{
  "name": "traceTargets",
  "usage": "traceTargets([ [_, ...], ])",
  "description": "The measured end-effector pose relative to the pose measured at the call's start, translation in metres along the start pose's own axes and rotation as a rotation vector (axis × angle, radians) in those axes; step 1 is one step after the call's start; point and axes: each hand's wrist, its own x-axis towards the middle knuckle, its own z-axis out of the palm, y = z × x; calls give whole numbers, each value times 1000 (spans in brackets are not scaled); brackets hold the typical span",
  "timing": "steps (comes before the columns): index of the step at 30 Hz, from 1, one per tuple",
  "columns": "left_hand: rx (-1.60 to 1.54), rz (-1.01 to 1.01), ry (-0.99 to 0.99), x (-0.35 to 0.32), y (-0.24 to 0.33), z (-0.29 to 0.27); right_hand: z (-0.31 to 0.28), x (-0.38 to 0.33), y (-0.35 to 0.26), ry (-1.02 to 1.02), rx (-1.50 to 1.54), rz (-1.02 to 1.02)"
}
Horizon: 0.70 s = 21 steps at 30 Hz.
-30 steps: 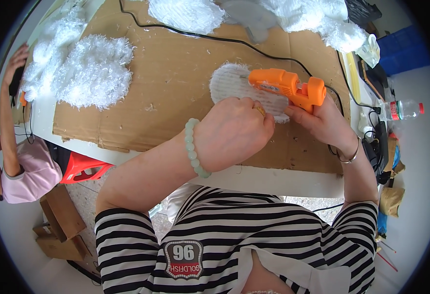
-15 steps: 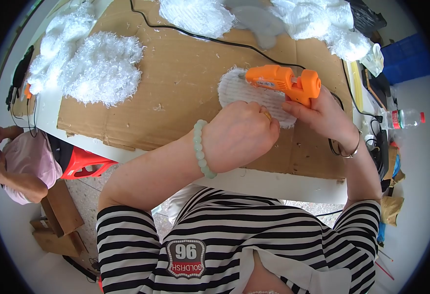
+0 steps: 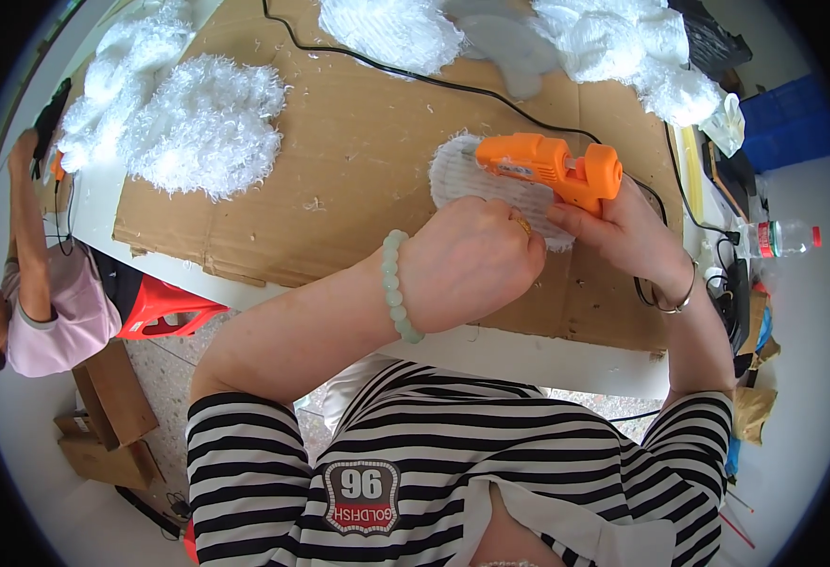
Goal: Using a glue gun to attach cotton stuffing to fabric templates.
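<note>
My right hand (image 3: 627, 236) grips an orange glue gun (image 3: 552, 167), its nozzle pointing left over a white fuzzy oval piece (image 3: 479, 180) lying face down on brown cardboard (image 3: 339, 151). My left hand (image 3: 471, 260), with a pale green bead bracelet at the wrist, rests fingers curled on the near edge of that oval piece and hides part of it. A black cord (image 3: 415, 76) runs from the glue gun across the cardboard toward the far side.
White fluffy pieces (image 3: 197, 123) lie at the left, more white fluff (image 3: 391, 28) and stuffing (image 3: 623, 42) along the far edge. A plastic bottle (image 3: 783, 236) stands at the right. Another person in pink (image 3: 51, 302) is at the left, beside a red stool (image 3: 164, 307).
The glue gun and my right hand have shifted slightly left along the oval piece. The person at the left has raised an arm toward the table.
</note>
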Motion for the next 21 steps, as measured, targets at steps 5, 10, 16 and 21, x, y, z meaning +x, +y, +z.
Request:
traceTargets([
  [5,-6,-6,2,-1,1,1,-1,2,-7,-83,50,116],
  [10,2,-4,27,0,0,3,0,2,-7,-93,41,60],
  [16,-12,2,22,1,-3,2,-4,5,-5,-123,128,186],
  [21,-16,-2,75,1,0,-3,-2,2,-8,-81,70,32],
])
